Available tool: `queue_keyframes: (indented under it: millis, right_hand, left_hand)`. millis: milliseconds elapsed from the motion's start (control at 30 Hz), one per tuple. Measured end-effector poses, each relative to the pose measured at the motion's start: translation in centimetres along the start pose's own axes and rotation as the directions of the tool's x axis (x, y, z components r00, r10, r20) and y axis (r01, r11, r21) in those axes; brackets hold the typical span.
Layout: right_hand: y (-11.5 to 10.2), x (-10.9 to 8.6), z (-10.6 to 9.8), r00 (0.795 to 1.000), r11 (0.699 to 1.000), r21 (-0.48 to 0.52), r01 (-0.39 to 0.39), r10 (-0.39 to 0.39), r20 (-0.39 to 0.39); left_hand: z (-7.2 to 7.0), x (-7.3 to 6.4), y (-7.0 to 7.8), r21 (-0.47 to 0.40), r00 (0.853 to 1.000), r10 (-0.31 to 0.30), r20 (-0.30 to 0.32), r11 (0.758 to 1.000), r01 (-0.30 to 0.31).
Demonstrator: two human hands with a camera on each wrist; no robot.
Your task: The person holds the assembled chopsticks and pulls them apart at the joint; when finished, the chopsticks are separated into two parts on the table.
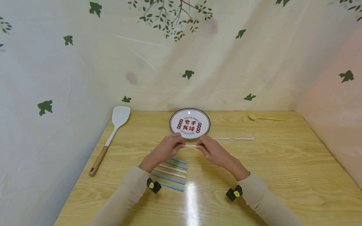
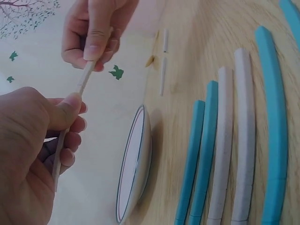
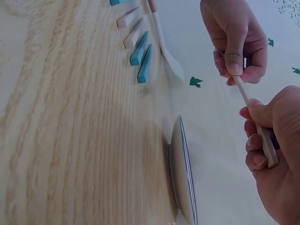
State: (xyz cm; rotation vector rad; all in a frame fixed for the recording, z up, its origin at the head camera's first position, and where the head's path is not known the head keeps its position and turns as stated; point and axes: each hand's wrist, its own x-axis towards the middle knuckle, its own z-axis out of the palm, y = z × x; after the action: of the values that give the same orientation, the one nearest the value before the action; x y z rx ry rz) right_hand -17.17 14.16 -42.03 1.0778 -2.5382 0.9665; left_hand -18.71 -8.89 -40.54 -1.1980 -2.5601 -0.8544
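Note:
Both hands hold one thin whitish chopstick (image 1: 190, 145) above the table, just in front of the plate. My left hand (image 1: 166, 149) grips one part of it between thumb and curled fingers. On the other part, my right hand (image 1: 216, 153) pinches with thumb and fingers. A fine line crosses the chopstick between the hands in the left wrist view; fingers hide much of its length. Below the left forearm lie several chopsticks side by side, blue ones (image 1: 168, 178) and whitish ones (image 1: 169, 173), partly covered by the arm.
A round plate (image 1: 173, 121) with red characters stands at the back middle. To its right lie two short whitish sticks (image 1: 244, 138) end to end, and a yellow spoon (image 1: 252, 116) farther back. A white spatula (image 1: 120, 116) with a wooden handle lies along the left edge.

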Motion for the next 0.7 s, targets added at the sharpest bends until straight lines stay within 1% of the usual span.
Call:
queue_keyframes:
  millis: [133,333,500,600,700]
  right_hand:
    - [0.07,-0.11,0.02,1.000,1.000,0.007,0.016,-0.016,-0.010]
    - [0.21,-0.24,-0.03,1.000,1.000,0.020,0.024,-0.024,-0.006]
    - [0.41,-0.35,-0.13,1.000,1.000,0.023,0.009,-0.010,0.012]
    - [0.37,-0.45,-0.28,1.000,1.000,0.025,-0.001,0.001,0.019]
    - [0.53,-0.57,-0.27,1.000,1.000,0.025,-0.008,0.008,0.005]
  left_hand:
    - [0.04,-0.12,0.09,-0.013,1.000,-0.016,0.002,1.000,0.016]
    - [0.19,-0.22,0.03,-0.011,1.000,-0.008,-0.004,1.000,0.008]
    - [0.37,-0.39,0.03,-0.014,1.000,0.007,-0.026,1.000,-0.008]
    - [0.38,-0.44,0.21,-0.013,0.999,0.002,-0.039,1.000,-0.002]
    - [0.51,-0.36,0.31,-0.017,0.999,-0.010,-0.047,1.000,0.009]
